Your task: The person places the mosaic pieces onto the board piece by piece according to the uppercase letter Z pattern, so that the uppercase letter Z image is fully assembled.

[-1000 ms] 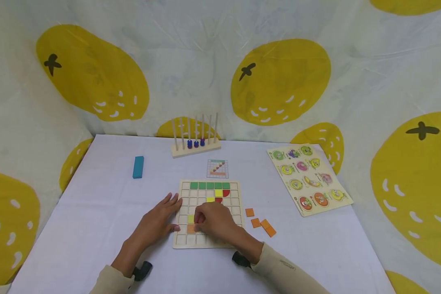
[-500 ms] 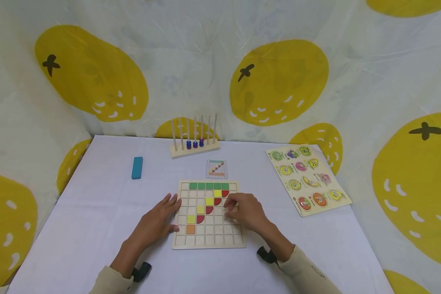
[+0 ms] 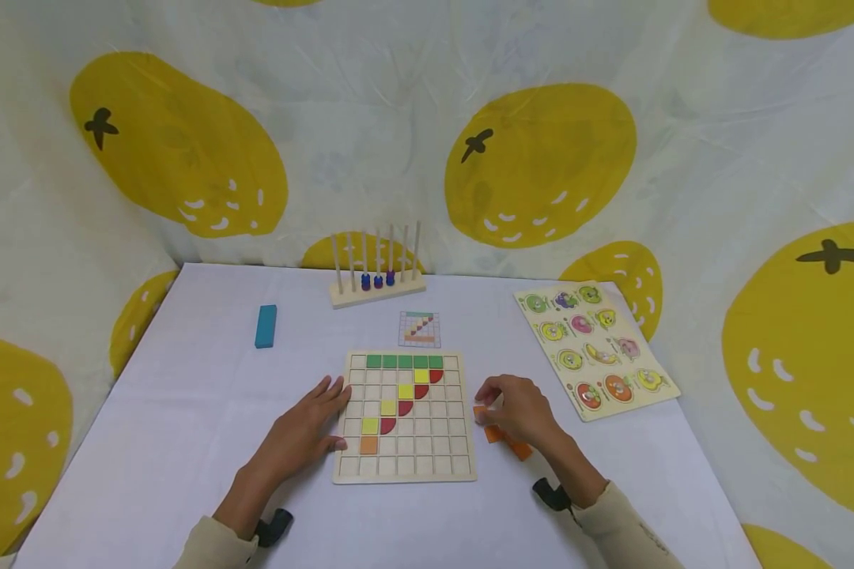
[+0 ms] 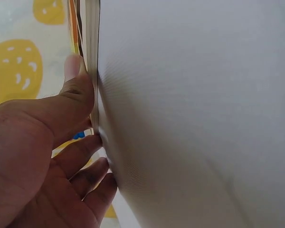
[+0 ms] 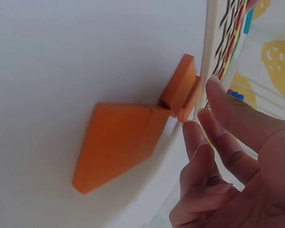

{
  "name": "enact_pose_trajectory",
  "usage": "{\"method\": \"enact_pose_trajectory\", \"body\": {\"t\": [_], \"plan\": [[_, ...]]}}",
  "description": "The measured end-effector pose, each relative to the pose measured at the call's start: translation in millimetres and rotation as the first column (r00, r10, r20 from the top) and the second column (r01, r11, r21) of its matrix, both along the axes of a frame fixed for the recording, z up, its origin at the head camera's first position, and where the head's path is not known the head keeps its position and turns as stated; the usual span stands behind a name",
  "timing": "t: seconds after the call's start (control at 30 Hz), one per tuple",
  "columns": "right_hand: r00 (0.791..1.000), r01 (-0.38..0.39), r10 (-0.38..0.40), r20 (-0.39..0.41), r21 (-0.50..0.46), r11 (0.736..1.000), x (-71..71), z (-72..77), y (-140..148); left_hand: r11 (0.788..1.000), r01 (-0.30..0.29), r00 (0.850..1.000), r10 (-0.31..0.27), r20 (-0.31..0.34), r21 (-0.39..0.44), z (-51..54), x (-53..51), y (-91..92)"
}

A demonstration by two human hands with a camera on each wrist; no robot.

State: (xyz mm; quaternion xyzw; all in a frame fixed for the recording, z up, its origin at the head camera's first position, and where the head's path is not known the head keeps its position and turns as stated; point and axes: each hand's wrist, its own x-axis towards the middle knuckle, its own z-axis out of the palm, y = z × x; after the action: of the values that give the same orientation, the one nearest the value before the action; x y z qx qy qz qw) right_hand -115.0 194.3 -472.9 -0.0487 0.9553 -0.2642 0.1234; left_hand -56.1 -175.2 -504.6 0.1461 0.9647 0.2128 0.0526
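Note:
The wooden grid board (image 3: 427, 468) lies mid-table, with a row of green tiles (image 3: 406, 361), a diagonal of yellow tiles (image 3: 387, 408) and red quarter-round tiles (image 3: 387, 426), and one orange tile (image 3: 368, 445) lower left. My left hand (image 3: 306, 423) rests along the board's left edge, thumb on its rim and fingers relaxed. To the right of the board my right hand (image 3: 518, 411) is over several loose orange tiles (image 5: 121, 142), partly hiding them in the head view. Its thumb and fingers stand apart beside the nearest tile, and nothing shows between them.
Behind the board lies a pattern card (image 3: 420, 329). A pegged wooden stand (image 3: 377, 292) with blue beads is farther back. A teal block (image 3: 266, 326) lies at left, a fruit puzzle board (image 3: 598, 348) at right. Patterned cloth (image 3: 370, 158) hangs behind the table.
My right hand has moved right, off the grid board and over to the loose orange tiles, uncovering the diagonal of yellow and red tiles. The left hand has stayed at the board's edge.

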Motion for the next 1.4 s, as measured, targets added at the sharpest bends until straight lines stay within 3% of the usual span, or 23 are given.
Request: {"method": "enact_pose_trajectory", "body": {"t": [0.37,0.6,0.73,1.1,1.4], "plan": [[0.999,-0.035,0.037,-0.019,0.075,0.997,-3.4,-7.7,-0.9,1.000,0.003,1.000,-0.003,0.005,-0.017,-2.3,-1.2,0.7],[1.000,-0.026,0.026,0.004,0.029,0.999,-4.8,0.2,-3.1,1.000,0.004,1.000,-0.004,0.009,-0.029,1.3,-0.4,1.5],[0.999,-0.036,0.036,-0.022,-0.002,0.999,-3.6,6.5,-8.2,0.999,0.006,1.000,-0.005,0.009,-0.038,1.9,-0.2,1.4],[0.990,-0.132,0.128,-0.053,-0.073,0.989,8.6,18.4,-51.8,1.000,0.006,1.000,-0.006,0.007,-0.026,1.8,-0.2,0.8],[0.968,-0.246,0.240,-0.071,-0.083,0.966,18.2,17.2,-89.1,1.000,-0.002,1.000,0.002,0.019,-0.022,3.0,0.0,0.6]]}}
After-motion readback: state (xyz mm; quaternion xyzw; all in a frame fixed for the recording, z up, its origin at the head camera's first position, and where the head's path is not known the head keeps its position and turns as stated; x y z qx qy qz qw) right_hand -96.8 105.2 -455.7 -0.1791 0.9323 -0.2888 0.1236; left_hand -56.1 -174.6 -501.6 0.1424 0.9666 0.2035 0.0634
